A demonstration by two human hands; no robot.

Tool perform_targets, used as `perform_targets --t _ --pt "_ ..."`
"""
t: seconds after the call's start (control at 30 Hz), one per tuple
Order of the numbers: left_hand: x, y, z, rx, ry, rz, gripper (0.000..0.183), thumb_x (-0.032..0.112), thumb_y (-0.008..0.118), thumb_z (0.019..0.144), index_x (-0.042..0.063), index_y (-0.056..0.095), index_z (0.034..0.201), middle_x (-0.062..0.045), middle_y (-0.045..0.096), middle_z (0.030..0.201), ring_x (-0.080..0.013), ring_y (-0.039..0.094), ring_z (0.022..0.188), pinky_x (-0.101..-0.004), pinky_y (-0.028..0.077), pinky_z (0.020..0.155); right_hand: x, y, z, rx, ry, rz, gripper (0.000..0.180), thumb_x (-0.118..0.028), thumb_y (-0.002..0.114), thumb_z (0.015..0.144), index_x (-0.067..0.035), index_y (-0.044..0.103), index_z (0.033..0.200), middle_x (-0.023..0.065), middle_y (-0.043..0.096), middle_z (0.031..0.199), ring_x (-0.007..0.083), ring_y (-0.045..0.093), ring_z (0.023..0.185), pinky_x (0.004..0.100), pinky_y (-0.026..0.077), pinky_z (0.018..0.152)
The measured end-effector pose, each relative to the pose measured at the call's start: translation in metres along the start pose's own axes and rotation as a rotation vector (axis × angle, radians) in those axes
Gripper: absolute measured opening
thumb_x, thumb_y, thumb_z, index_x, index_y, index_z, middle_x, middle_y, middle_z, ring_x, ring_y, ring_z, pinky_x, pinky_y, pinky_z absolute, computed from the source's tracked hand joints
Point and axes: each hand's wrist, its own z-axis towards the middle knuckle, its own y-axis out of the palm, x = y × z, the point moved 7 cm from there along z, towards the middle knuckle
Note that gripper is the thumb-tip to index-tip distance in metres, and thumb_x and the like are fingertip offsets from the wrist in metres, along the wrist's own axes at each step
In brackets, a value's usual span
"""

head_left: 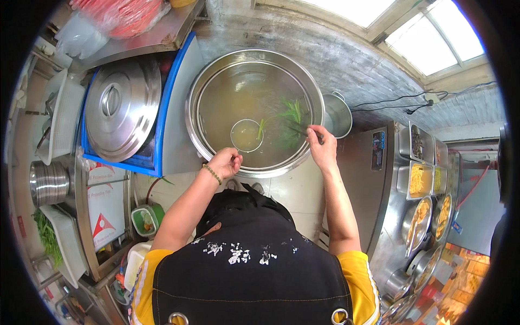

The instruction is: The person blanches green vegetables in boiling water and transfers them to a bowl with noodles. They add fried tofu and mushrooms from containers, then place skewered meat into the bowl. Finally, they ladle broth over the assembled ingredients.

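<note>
A large round steel pot (191, 101) of cloudy liquid stands before me. My left hand (226, 163), with a beaded bracelet at the wrist, is closed at the near left rim on what seems to be the handle of a round strainer (246, 135); the handle is mostly hidden. The strainer's ring lies at the liquid's surface. My right hand (323, 144) is at the right rim, holding dark chopsticks (297, 130) that point into the pot. Leafy greens (293, 111) float beside their tips, and a pale green stalk (260, 129) reaches over the strainer's right edge.
A steel lid (134, 109) rests on a blue-edged unit at left. A smaller steel pot (339, 115) stands right of the large one, by the wall. Food trays (420, 180) and bowls line the steel counter at right. A white basket (67, 243) holds greens at lower left.
</note>
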Motion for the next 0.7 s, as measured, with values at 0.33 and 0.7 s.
perform_targets --t 0.33,0.7 --pt "-0.007 -0.001 -0.008 0.007 0.05 0.002 0.009 0.002 0.053 0.084 0.004 0.044 0.085 -0.006 0.057 0.074 -0.0065 0.053 0.053 -0.0195 0.046 0.042 0.02 0.018 -0.001 -0.112 0.135 0.279 0.026 -0.018 0.062 0.095 0.001 0.068 0.112 0.0155 0.072 0.091 0.0176 0.072 0.08 0.029 0.055 0.066" --pt "-0.021 0.008 -0.018 -0.018 0.08 0.022 0.006 0.006 0.051 0.086 0.007 0.047 0.082 -0.003 0.056 0.073 -0.0052 0.051 0.052 -0.0181 0.042 0.042 0.026 -0.007 -0.009 -0.035 0.047 -0.043 0.028 -0.025 0.064 0.091 -0.002 0.071 0.106 0.0212 0.072 0.088 0.0326 0.07 0.082 0.0403 0.053 0.078"
